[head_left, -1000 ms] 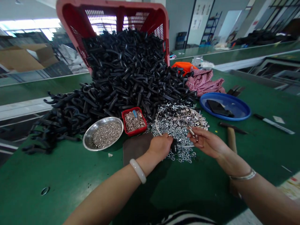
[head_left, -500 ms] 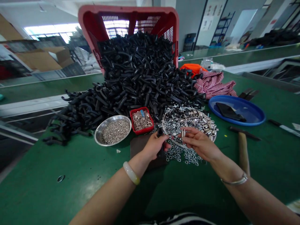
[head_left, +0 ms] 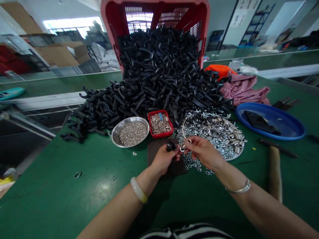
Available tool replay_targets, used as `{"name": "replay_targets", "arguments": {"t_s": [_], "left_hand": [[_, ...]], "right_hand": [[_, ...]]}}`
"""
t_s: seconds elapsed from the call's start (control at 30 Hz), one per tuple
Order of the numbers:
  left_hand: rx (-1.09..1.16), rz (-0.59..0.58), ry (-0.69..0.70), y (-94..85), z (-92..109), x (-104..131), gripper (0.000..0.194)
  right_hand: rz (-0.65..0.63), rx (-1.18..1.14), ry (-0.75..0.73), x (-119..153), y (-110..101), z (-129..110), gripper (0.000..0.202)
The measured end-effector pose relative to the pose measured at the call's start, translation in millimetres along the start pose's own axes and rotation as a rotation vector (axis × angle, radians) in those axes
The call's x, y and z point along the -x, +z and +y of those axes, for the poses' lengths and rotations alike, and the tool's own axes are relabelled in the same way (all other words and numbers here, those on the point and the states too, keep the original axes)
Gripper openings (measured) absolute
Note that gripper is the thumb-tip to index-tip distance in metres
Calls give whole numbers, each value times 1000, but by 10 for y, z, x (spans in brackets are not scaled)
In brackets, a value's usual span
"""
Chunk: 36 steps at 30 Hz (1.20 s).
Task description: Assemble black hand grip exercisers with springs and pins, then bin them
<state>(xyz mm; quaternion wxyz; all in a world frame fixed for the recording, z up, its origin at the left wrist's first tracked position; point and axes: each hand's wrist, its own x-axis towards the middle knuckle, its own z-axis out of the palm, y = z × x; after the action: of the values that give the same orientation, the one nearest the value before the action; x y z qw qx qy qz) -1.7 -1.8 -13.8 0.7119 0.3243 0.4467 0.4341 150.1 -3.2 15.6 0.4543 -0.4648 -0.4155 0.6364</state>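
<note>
My left hand [head_left: 163,159] is closed on a black part [head_left: 170,146] above a dark brown pad [head_left: 152,151]. Close to its right, my right hand [head_left: 203,151] pinches a small silver spring-like piece [head_left: 185,145] between thumb and fingers, near the left fingertips. Behind the right hand lies a round tray [head_left: 241,153] heaped with silver rings and metal sleeves, some spilled along its front edge. A red box [head_left: 159,135] of small metal pieces and a steel bowl [head_left: 116,139] of tiny rings stand to the left.
A big heap of black curved parts [head_left: 154,79] spills from a tipped red basket [head_left: 206,20]. To the right are a blue plate [head_left: 294,127] with a dark object, a hammer [head_left: 275,172] and a checked cloth [head_left: 244,89]. One ring [head_left: 78,174] lies at left.
The view has shifted, so the table's contents appear further right. My right hand has come closer to my left, and the silver piece is now tilted near the left fingertips.
</note>
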Motion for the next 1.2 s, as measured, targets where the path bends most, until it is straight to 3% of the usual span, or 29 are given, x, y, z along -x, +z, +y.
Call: {"name": "replay_targets", "arguments": {"t_s": [0.2,0.43,0.93,1.03,1.2], "left_hand": [[9,-5,1,-9,-6,51,41],[28,-32,-59,-8,6,78,41],[68,-41,-86,-48,-39,102,41],[64,-57,-28,-53,-45,89,38],[-62,-9,210,-4,-3,110,34]], "right_hand": [[47,-7,79,-47,41,83,34],[47,-192,156,-15,50,149,35],[177,-314,128,44,196,195,44],[169,-257,110,37,183,227,42],[176,-75,48,5,152,172,40]]}}
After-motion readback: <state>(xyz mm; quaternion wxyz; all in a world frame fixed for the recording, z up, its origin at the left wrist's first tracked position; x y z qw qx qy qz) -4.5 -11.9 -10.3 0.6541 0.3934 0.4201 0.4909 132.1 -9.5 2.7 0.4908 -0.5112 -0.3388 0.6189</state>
